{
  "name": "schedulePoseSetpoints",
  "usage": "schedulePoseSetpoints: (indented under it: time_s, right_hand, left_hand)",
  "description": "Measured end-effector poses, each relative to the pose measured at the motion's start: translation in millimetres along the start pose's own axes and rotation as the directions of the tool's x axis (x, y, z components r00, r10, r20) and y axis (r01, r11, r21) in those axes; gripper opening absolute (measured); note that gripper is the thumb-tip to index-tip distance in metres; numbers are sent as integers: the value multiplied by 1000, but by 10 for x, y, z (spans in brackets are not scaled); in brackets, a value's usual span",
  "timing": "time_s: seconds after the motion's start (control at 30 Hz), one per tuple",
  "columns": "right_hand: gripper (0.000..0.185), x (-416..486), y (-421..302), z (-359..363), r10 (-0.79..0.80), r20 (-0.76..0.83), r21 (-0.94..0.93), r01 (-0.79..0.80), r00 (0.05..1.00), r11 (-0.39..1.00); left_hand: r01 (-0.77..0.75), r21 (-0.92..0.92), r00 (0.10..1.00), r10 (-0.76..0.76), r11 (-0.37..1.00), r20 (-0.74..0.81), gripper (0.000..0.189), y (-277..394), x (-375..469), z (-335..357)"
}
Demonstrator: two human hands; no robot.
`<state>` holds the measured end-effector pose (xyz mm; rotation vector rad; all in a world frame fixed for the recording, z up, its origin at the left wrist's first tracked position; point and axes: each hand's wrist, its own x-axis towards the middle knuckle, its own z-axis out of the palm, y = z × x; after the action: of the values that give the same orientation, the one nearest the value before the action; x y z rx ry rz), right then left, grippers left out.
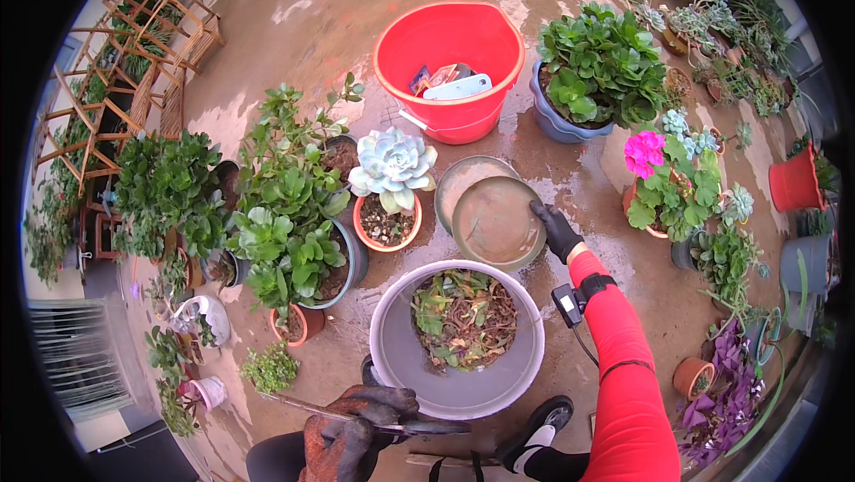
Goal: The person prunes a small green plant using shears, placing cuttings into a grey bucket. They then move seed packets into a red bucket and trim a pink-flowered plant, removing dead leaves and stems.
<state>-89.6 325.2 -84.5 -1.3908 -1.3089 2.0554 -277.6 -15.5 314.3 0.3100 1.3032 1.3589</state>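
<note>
My left hand (357,428), in a dirty brown-black glove, is closed around a pair of scissors (427,427) near the bottom edge. My right hand (558,231), in a black glove, touches the rim of a shallow round plant saucer (499,223); whether its fingers grip the rim is unclear. This saucer overlaps a second saucer (461,180). Below them, a large grey-purple tub (461,385) holds dead leaves, stems and soil (467,321). To the upper left of the tub, a pale blue-green rosette succulent (393,164) grows in an orange pot (363,236).
A red bucket (461,118) with small items stands beyond the saucers. Leafy potted plants (287,208) crowd the left, beside bamboo racks (147,27). On the right are a blue pot (568,124), a pink-flowered geranium (681,195) and a purple-leaved plant (725,388).
</note>
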Motion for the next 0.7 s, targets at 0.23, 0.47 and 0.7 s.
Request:
schedulePoseSetpoints:
  time_s: [0.23,0.47,0.7]
  right_hand:
    - [39,100,-50,221,-19,111,-294,51,994,955]
    - [41,322,-349,161,-192,103,-359,217,976,908]
    - [42,871,-351,335,-168,285,-705,325,944,631]
  left_hand:
    - [-55,2,998,55,998,-7,33,-102,-121,-76]
    - [12,63,995,-6,998,-96,38,-95,-195,-206]
    - [-43,105,993,54,994,-108,42,11,-142,-147]
